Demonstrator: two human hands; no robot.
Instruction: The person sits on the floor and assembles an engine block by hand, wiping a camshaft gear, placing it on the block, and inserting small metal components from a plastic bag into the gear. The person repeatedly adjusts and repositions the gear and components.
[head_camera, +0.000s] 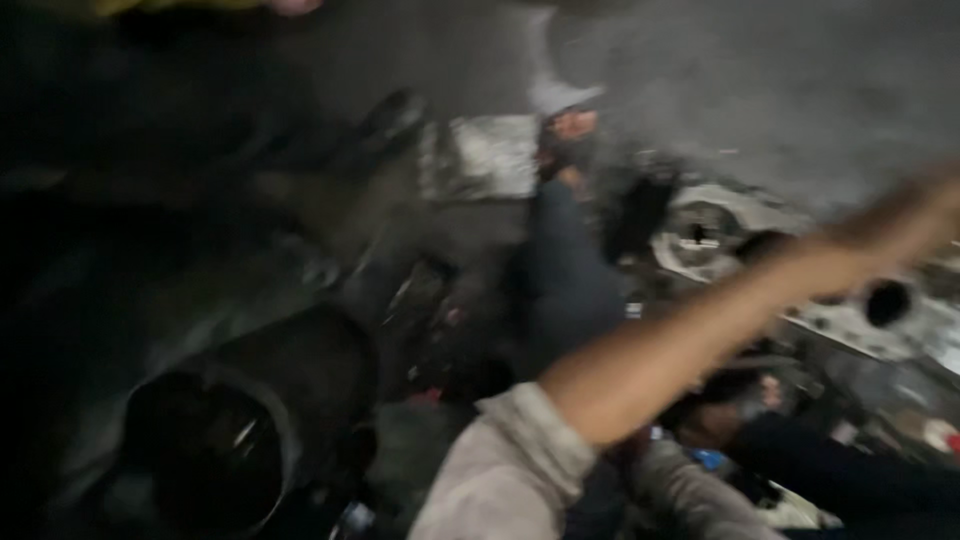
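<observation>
The picture is heavily blurred by motion. My right arm, in a pushed-up grey sleeve (510, 460), stretches from the bottom middle up to the right edge. My right hand (925, 215) is a blur at that edge, above a pale metal casting (840, 325) with a round dark hole (887, 302). Whether the fingers hold anything cannot be told. My left hand is out of view.
A large dark metal cylinder (215, 440) with an open mouth lies at the lower left. A person in dark blue with a pale cap (562, 95) crouches at the middle. Another person's dark sleeve (830, 470) is at the lower right. A round metal housing (700, 235) lies on the grey floor (780, 80).
</observation>
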